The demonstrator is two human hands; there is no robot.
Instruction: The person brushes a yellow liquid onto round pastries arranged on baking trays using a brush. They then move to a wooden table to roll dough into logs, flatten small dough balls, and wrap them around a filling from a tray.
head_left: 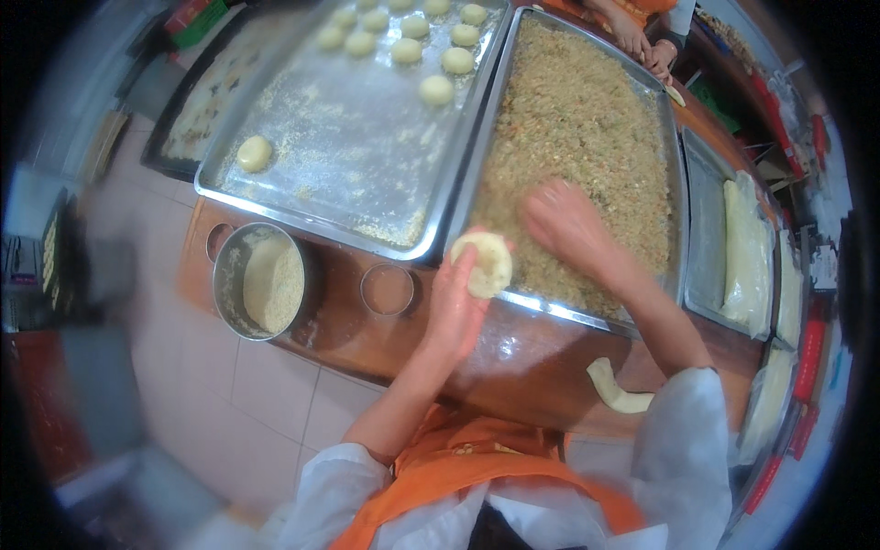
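Observation:
My left hand (457,302) holds a flattened round of pale dough (492,265) at the near left corner of a metal tray of crumbly filling (584,124). The thumb lies over the dough, which looks hollowed in the middle. My right hand (560,216) is in the filling, blurred, fingers curled; whether it grips any filling cannot be seen. To the left, a large metal tray (323,144) carries several round dough pieces (436,90), one of them alone near its left edge (254,153). A bent strip of dough (615,392) lies on the wooden table near my right forearm.
A metal pot (273,289) with pale crumbs or seeds stands at the table's near left edge (337,330), beside round metal rings (387,289). At right, a smaller tray (708,220) holds plastic-covered dough (746,254). A co-worker's hands (643,45) are beyond the filling tray.

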